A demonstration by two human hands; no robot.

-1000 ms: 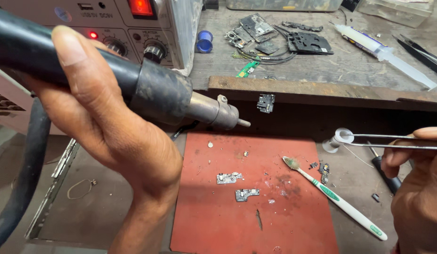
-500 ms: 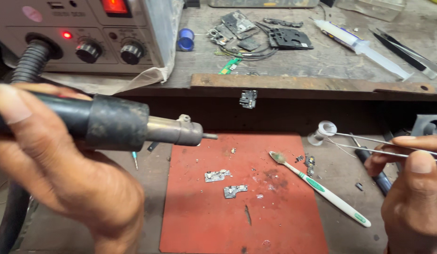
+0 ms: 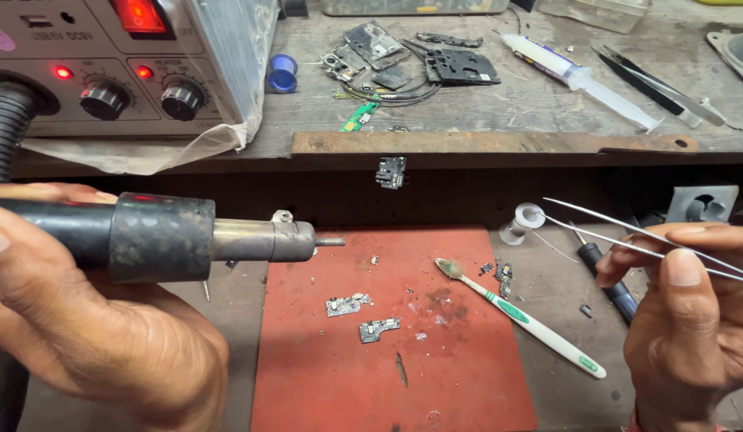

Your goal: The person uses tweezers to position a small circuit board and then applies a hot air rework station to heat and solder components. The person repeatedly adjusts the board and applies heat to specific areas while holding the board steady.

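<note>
Hot-air handpiece (image 3: 159, 238) is being gripped in the left hand (image 3: 91, 320) above the red mat (image 3: 395, 336), while right-hand fingers (image 3: 679, 268) are pinching tweezers (image 3: 627, 232); aiming at the small boards (image 3: 363, 316) probably needs steadiness.

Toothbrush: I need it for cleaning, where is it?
The toothbrush lies diagonally across the red mat's right edge, left of the right hand.

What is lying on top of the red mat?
On the red mat lie two small circuit boards, tiny metal crumbs and a toothbrush's bristle end. The left hand hides the mat's lower left corner.
</note>
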